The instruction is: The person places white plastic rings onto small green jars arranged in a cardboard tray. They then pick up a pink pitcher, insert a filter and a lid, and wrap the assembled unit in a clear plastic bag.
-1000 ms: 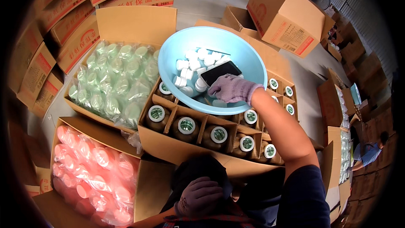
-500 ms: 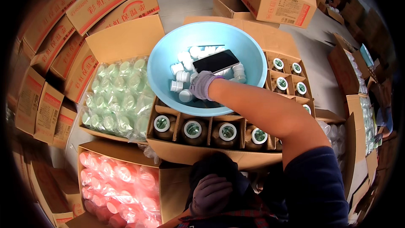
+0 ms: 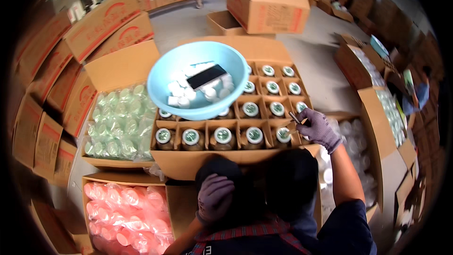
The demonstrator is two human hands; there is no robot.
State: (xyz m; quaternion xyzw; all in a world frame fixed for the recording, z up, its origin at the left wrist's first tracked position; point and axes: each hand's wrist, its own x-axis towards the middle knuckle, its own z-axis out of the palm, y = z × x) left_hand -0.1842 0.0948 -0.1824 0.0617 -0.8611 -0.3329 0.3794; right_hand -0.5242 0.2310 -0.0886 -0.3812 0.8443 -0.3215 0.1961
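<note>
Floor [image 3: 325,63] shows grey among the boxes, with stacked cartons [image 3: 106,23] on the left and a co-worker [image 3: 417,100] in blue far to the right. A carton [image 3: 207,157] before the person's knees holds bottles [image 3: 222,136] in cardboard cells. A pale blue basin [image 3: 229,59] sits on its far left part, with white caps [image 3: 178,89] and a black phone [image 3: 206,76] inside. The bottles have white rims around shiny green mouths. The tool is slim, dark and tilted, above the carton's near right corner; its tip is too small to make out. The gloved right hand [image 3: 318,131] pinches this tool [image 3: 293,117]. The gloved left hand [image 3: 216,194] rests curled on a knee; whether it holds anything, one cannot tell.
</note>
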